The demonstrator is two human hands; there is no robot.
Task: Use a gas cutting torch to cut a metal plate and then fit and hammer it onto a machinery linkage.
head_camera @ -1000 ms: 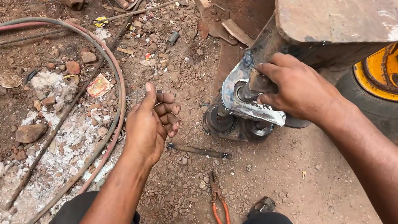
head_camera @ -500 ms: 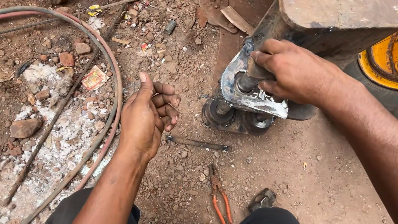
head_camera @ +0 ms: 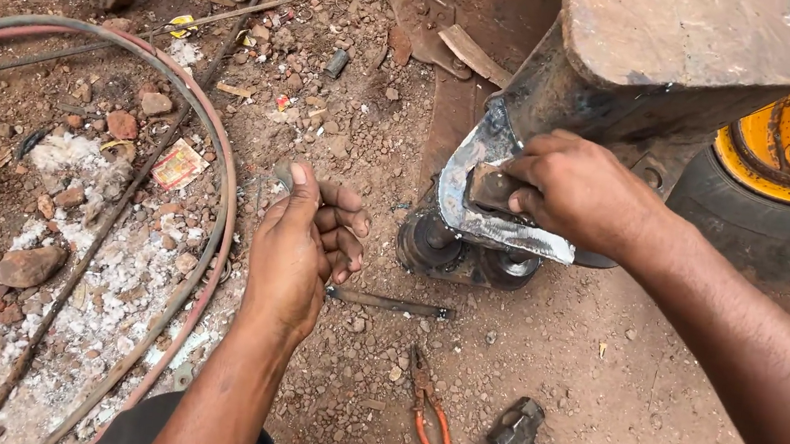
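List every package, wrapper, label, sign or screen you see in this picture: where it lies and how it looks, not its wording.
Flat wrapper: on dirt inside the hose loop, left of the left hand; squarish, red and yellow.
Crumpled yellow wrapper: farther up, beside the hose.
No signs or screens.

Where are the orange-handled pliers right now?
The orange-handled pliers lie on the dirt low in the head view, below the left hand, just left of a dark metal piece.
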